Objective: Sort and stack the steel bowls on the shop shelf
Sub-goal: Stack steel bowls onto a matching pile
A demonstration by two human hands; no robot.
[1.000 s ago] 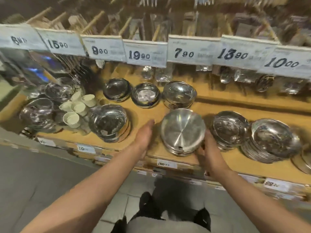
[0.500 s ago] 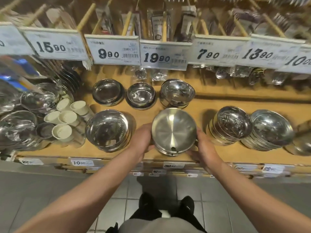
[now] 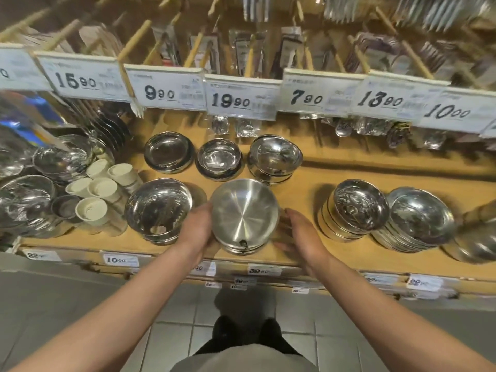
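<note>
A stack of brushed steel bowls [image 3: 243, 214] stands at the front middle of the wooden shelf [image 3: 303, 187]. My left hand [image 3: 197, 230] grips the stack's left side, its fingers curled round the rims. Just right of the stack, my right hand [image 3: 299, 233] is held with straight fingers, a small gap between it and the bowls. A polished bowl stack [image 3: 158, 208] stands close on the left. Behind are three smaller bowl stacks [image 3: 169, 154], [image 3: 220, 159], [image 3: 275, 157]. On the right stand a tall tilted stack [image 3: 359, 210] and a wide stack [image 3: 421, 218].
Cream cups [image 3: 99, 189] and more shiny bowls [image 3: 26, 200] crowd the shelf's left end. Price tags [image 3: 241, 99] hang on a rail above, with packed cutlery behind them. Bare wood lies between the middle stack and the right stacks. Grey floor tiles are below.
My right hand has come off the middle stack's right side and now sits slightly apart from it. My left hand stays on the left side. The view has tilted up a little.
</note>
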